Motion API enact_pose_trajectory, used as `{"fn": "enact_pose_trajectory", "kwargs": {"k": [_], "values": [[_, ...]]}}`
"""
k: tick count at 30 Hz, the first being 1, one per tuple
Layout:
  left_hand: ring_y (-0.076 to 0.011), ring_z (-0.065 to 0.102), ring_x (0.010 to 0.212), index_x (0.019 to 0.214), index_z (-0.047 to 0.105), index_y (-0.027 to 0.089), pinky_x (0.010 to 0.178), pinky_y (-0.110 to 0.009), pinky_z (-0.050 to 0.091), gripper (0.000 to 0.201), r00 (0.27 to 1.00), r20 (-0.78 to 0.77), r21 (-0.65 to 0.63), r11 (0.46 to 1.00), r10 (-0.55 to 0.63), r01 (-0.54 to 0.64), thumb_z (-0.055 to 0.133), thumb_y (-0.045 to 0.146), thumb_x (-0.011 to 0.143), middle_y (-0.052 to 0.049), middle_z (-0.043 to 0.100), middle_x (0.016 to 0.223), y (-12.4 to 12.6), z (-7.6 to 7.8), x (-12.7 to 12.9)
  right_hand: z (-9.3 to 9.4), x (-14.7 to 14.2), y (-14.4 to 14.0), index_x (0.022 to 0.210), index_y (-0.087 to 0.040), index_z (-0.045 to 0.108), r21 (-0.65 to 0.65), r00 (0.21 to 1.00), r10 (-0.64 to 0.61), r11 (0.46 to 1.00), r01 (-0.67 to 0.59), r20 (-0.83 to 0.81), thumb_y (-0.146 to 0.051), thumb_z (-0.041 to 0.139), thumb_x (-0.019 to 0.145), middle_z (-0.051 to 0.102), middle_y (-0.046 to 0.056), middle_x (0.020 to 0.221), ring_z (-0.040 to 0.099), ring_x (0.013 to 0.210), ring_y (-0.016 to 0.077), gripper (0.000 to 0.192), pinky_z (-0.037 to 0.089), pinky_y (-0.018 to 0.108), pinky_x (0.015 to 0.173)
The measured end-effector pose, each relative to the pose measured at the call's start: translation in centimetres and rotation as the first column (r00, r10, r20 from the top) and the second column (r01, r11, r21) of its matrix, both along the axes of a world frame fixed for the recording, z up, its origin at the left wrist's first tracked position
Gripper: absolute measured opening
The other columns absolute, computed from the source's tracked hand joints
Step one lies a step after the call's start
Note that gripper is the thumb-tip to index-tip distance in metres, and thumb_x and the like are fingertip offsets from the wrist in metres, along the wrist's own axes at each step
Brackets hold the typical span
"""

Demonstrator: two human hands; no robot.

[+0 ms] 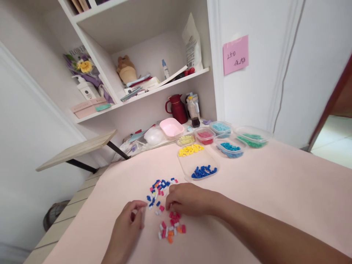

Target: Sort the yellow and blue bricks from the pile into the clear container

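Legible text: handwritten "250" on a pink sticky note (235, 55) stuck to the white wall (the characters beneath it cannot be made out), and "FLOWER" printed along the top edge of the bouquet wrapping (79, 58) beside the shelf unit.

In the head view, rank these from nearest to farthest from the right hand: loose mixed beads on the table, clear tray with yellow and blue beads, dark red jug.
1. Loose mixed beads: touching the right hand, around its fingers.
2. Clear tray: just beyond the hand, toward the shelves.
3. Dark red jug: farthest, under the shelf.
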State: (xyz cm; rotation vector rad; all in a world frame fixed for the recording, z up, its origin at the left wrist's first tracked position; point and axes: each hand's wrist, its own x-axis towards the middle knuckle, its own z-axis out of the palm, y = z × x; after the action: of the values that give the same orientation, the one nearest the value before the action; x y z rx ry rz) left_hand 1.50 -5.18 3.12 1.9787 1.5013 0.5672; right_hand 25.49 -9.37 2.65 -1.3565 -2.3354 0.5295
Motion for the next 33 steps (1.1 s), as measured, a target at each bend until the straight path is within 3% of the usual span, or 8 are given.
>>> {"fn": "enact_pose_trajectory", "kwargs": {"k": [3,7,12,18,21,24,29,33], "values": [[-0.0166,0.058,0.062,0.088,0.063,0.024,0.064,-0.03,0.045,0.021,0.985,-0.174,0.114,0.993,-0.016,0.036,0.052,0.041,0.08,0.002,0.061,0.077,0.6,-0.3,-0.8,-0.5,-0.5,0.0,0.11,-0.027,0.071,0.064,0.998,-0.057,0.996,0.059,-0.022,-0.02,0.054,0.087,0.066,0.005,0.109,0.064,0.093,0.0189,0.029,0.043,0.025,0.073],[-0.0161,0.057,0.067,0.086,0.058,0.025,0.065,-0.028,0.041,0.013,0.94,-0.338,0.127,0.986,-0.055,0.104,0.05,0.034,0.082,0.002,0.06,0.081,1.0,-0.8,-0.4,-1.0,-1.3,0.0,0.107,-0.027,0.073,0.15,0.998,-0.044,0.988,0.036,0.052,-0.022,0.054,0.089,0.066,0.007,0.1,0.062,0.089,0.0199,0.027,0.042,0.026,0.07],[-0.0145,0.056,0.067,0.078,0.054,0.026,0.061,-0.025,0.035,0.009,0.936,-0.327,0.117,0.977,-0.129,0.176,0.05,0.032,0.083,0.003,0.06,0.079,1.3,-1.2,1.6,-0.8,-1.8,-0.4,0.104,-0.029,0.074,0.221,0.989,-0.003,0.975,-0.03,0.15,-0.029,0.056,0.09,0.065,0.007,0.094,0.06,0.086,0.022,0.023,0.043,0.031,0.074],[-0.0154,0.057,0.064,0.073,0.058,0.024,0.058,-0.024,0.034,0.008,0.955,-0.245,0.109,0.974,-0.167,0.199,0.057,0.031,0.078,0.003,0.062,0.071,2.3,-1.1,3.3,1.2,-0.4,-0.8,0.099,-0.027,0.076,0.067,0.995,0.096,0.993,-0.098,0.036,-0.018,0.06,0.087,0.072,0.004,0.101,0.064,0.097,0.0204,0.022,0.044,0.029,0.085],[-0.0165,0.058,0.062,0.07,0.058,0.023,0.06,-0.025,0.039,0.029,0.966,-0.182,0.112,0.972,-0.183,0.205,0.046,0.045,0.086,0.002,0.061,0.063,3.6,-0.2,3.5,2.2,0.9,-0.7,0.103,-0.027,0.074,0.075,0.981,-0.059,0.994,0.074,-0.187,-0.015,0.053,0.091,0.074,0.001,0.101,0.066,0.094,0.0164,0.027,0.045,0.025,0.083],[-0.0174,0.061,0.063,0.073,0.058,0.023,0.061,-0.026,0.041,0.037,0.977,-0.141,0.115,0.978,-0.158,0.175,0.035,0.047,0.09,0.001,0.062,0.065,5.5,0.8,3.2,2.6,2.1,-0.4,0.104,-0.026,0.073,0.148,0.919,-0.228,0.947,0.286,-0.322,-0.017,0.05,0.093,0.074,0.002,0.099,0.066,0.089,0.0161,0.027,0.045,0.026,0.08],[-0.0175,0.061,0.065,0.075,0.059,0.024,0.062,-0.025,0.039,0.027,0.98,-0.186,0.117,0.988,-0.073,0.096,0.038,0.036,0.088,0.001,0.064,0.069,7.6,0.7,2.1,1.7,2.9,0.3,0.098,-0.027,0.073,0.354,0.887,-0.418,0.814,0.461,-0.194,-0.016,0.055,0.091,0.073,0.002,0.091,0.06,0.09,0.0209,0.022,0.039,0.037,0.084],[-0.0206,0.059,0.069,0.064,0.052,0.024,0.06,-0.027,0.032,0.031,0.966,-0.258,0.12,0.992,-0.001,0.033,0.04,0.039,0.088,-0.001,0.064,0.069,7.8,-0.4,1.3,0.9,2.5,0.8,0.098,-0.029,0.073,0.407,0.861,-0.505,0.774,0.485,-0.064,-0.017,0.061,0.088,0.071,0.001,0.094,0.056,0.094,0.0223,0.02,0.037,0.04,0.087]]}}
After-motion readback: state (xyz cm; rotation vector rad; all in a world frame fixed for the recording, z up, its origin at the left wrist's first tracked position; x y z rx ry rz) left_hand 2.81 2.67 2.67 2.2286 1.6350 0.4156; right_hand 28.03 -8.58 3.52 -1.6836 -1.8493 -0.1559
